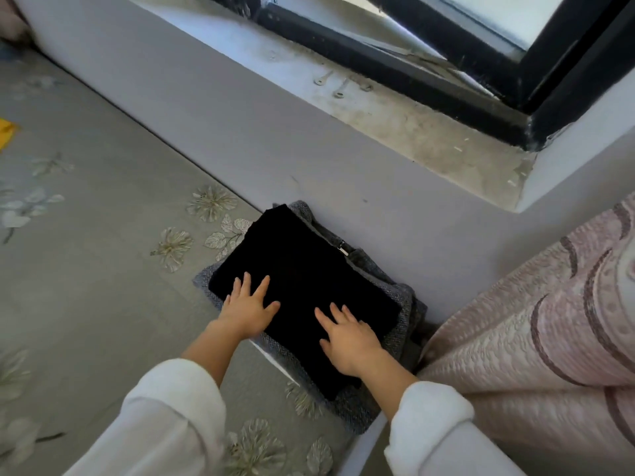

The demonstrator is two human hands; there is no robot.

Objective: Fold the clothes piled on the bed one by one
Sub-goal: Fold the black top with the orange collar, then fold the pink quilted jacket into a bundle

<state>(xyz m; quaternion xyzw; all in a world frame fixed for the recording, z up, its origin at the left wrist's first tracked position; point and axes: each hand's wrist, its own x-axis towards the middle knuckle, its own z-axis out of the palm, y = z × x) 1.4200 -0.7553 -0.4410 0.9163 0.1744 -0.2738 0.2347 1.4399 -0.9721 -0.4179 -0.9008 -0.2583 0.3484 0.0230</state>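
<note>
1. The bed, covered by a grey floral sheet, carries a folded stack set against the wall.
2. A grey garment is laid at the bottom, and a black garment, folded into a flat rectangle, is laid on it.
3. The left grip and right grip are pressed flat on the black garment's near half, fingers spread, nothing clasped.

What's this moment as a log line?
left hand: flat on black garment | right hand: same | below: grey garment
</note>
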